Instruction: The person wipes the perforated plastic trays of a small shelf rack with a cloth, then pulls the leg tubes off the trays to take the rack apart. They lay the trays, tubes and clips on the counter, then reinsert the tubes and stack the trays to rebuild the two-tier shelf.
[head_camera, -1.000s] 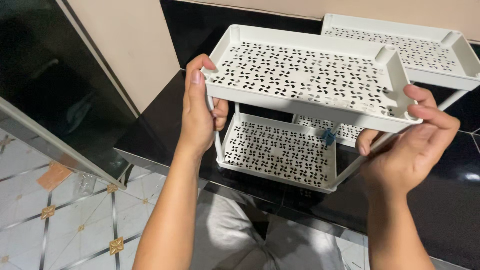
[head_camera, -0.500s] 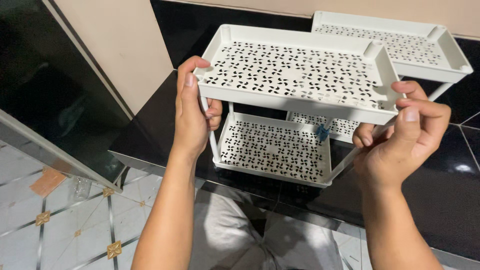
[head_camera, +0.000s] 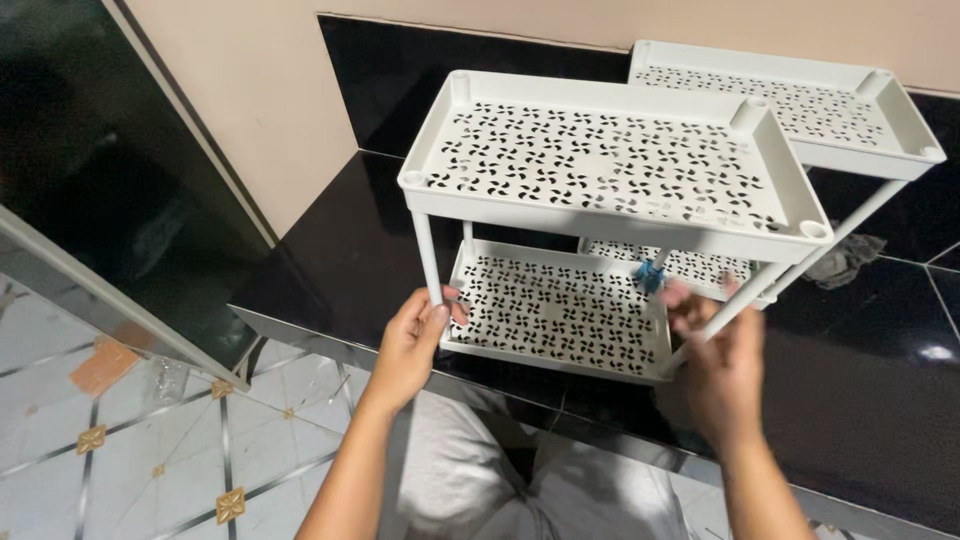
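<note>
A white two-tier plastic rack stands on a glossy black counter (head_camera: 880, 400). Its upper tray (head_camera: 610, 165) and lower tray (head_camera: 555, 310) are pierced with small pinwheel holes. My left hand (head_camera: 410, 345) grips the front-left leg near the lower tray's corner. My right hand (head_camera: 715, 355) is blurred and closes around the front-right leg (head_camera: 750, 290), just below the upper tray. A small blue piece (head_camera: 650, 277) sits at the lower tray's back right.
A second white rack of the same kind (head_camera: 800, 105) stands behind, against the beige wall. A crumpled clear wrapper (head_camera: 835, 262) lies on the counter at right. Patterned floor tiles (head_camera: 120, 440) and a dark glass panel (head_camera: 90, 170) are at left.
Both hands dropped from the upper tray's ends to the front legs near the lower tray. The rack now stands lower in view on the counter.
</note>
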